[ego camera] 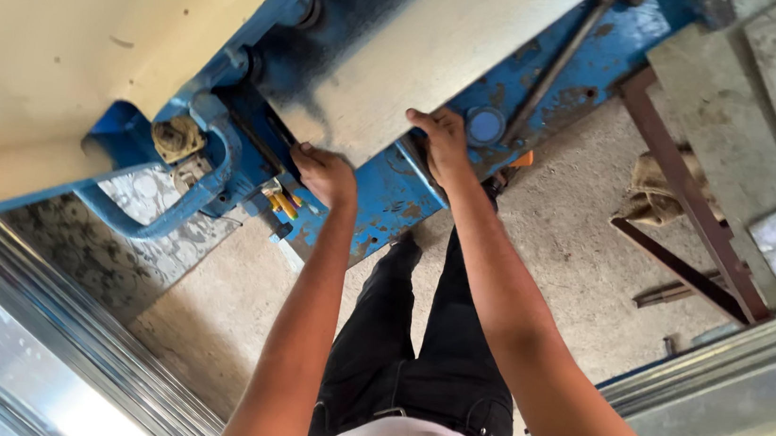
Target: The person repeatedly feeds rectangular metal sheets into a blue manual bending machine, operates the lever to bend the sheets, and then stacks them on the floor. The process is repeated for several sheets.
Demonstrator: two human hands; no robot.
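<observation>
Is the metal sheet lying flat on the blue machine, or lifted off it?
Flat. The metal sheet rests on the blue machine; the left hand and right hand grip its near edge.

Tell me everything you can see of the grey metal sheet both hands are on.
The grey metal sheet is flat, dull and thin-looking, with dark sooty smudging along its upper-left part and a paler, cleaner right half. It lies on the bed of the blue machine, running up out of the picture at the top. The left hand grips its near corner; the right hand presses on the near edge, fingers on the sheet. Its far end cannot be seen.
</observation>
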